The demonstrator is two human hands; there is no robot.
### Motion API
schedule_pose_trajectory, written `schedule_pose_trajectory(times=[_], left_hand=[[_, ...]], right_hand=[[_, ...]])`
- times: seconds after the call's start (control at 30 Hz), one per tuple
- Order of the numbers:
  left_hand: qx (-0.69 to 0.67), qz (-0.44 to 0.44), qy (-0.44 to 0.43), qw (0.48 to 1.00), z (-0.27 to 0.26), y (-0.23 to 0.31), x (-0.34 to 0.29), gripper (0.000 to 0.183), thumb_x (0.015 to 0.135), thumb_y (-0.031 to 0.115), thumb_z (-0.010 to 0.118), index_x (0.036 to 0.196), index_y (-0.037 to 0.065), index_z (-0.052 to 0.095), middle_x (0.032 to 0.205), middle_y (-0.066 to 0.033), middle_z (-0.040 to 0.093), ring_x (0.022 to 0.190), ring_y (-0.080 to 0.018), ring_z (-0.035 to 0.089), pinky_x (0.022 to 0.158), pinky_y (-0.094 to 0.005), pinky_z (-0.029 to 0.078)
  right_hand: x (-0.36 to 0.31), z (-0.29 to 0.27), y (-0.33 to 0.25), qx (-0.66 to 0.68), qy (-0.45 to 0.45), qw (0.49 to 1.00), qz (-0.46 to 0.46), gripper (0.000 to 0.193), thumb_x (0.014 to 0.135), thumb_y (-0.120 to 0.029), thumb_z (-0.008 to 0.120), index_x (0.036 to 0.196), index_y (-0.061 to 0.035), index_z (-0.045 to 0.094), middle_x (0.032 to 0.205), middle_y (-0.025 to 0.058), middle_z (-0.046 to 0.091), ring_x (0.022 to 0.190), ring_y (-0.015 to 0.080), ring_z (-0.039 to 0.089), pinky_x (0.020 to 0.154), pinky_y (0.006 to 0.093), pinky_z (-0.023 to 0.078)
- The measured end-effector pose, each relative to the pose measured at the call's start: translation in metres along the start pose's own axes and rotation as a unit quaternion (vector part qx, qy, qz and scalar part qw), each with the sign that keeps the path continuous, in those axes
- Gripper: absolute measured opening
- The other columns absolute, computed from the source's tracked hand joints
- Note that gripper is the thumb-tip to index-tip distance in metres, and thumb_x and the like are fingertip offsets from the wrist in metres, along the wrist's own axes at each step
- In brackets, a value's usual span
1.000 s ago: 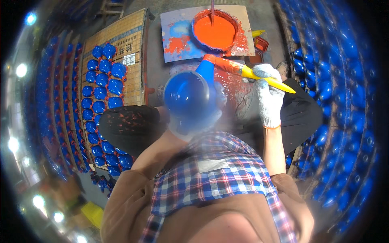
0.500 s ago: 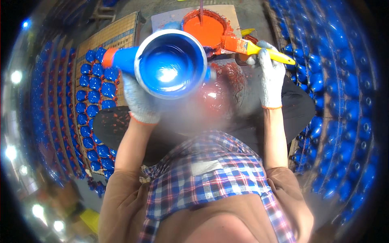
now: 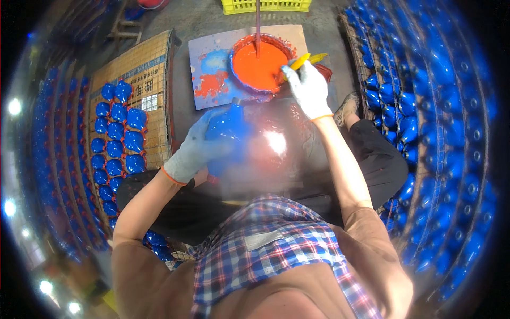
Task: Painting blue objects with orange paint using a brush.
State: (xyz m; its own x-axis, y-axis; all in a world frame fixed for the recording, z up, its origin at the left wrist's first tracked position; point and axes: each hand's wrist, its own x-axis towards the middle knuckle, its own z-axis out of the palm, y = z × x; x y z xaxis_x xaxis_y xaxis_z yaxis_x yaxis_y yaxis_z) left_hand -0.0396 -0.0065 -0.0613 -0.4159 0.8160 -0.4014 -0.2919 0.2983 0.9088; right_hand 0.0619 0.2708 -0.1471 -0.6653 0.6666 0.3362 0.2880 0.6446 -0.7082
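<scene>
My left hand [image 3: 197,146], in a white glove, grips a blue-painted hollow part [image 3: 228,127] above my lap. The part lies tilted and blurred, with a rounded side showing and its wide mouth out of sight. My right hand [image 3: 309,90], also gloved, is closed around a paintbrush [image 3: 302,60] with a yellow handle. Its bristles are at the right inner side of a bucket [image 3: 234,80] of orange paint [image 3: 257,64], mostly hidden by the glove. A thin stick [image 3: 258,32] stands in the paint.
The bucket rests on paint-splashed cardboard [image 3: 204,64]. A second yellow handle [image 3: 319,58] lies right of it, beside my right hand. Rows of blue parts stand on a left board [image 3: 151,69] and on right racks [image 3: 451,133]. A yellow crate [image 3: 265,6] is at the far edge.
The blue part has turned, its wide mouth no longer facing up, and come lower. My right hand has moved left and brought the brush from the right side to the paint bucket.
</scene>
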Motion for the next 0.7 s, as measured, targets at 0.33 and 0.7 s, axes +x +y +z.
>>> schedule_pose_trajectory(times=[0.33, 0.7], left_hand=[[0.602, 0.659, -0.082, 0.444, -0.014, 0.017, 0.022, 0.055, 0.075, 0.024, 0.080, 0.125, 0.023, 0.058, 0.130, -0.0079, 0.051, 0.111, -0.0383, 0.057, 0.086, -0.0500, 0.059], [0.593, 0.714, -0.226, 0.295, 0.012, 0.029, 0.039, 0.058, 0.073, 0.017, 0.081, 0.125, 0.023, 0.056, 0.126, -0.0058, 0.050, 0.113, -0.0365, 0.056, 0.089, -0.0485, 0.061]], right_hand=[[-0.022, -0.047, -0.008, 0.287, 0.023, 0.934, 0.213, 0.032, 0.100, -0.031, 0.059, 0.099, -0.0010, 0.069, 0.068, 0.0025, 0.064, 0.057, 0.0085, 0.055, 0.054, 0.0243, 0.042], [-0.030, -0.075, -0.062, 0.234, -0.107, 0.966, 0.004, 0.028, 0.098, -0.024, 0.062, 0.112, 0.0001, 0.066, 0.089, 0.0150, 0.068, 0.084, 0.0183, 0.066, 0.071, 0.0313, 0.053]])
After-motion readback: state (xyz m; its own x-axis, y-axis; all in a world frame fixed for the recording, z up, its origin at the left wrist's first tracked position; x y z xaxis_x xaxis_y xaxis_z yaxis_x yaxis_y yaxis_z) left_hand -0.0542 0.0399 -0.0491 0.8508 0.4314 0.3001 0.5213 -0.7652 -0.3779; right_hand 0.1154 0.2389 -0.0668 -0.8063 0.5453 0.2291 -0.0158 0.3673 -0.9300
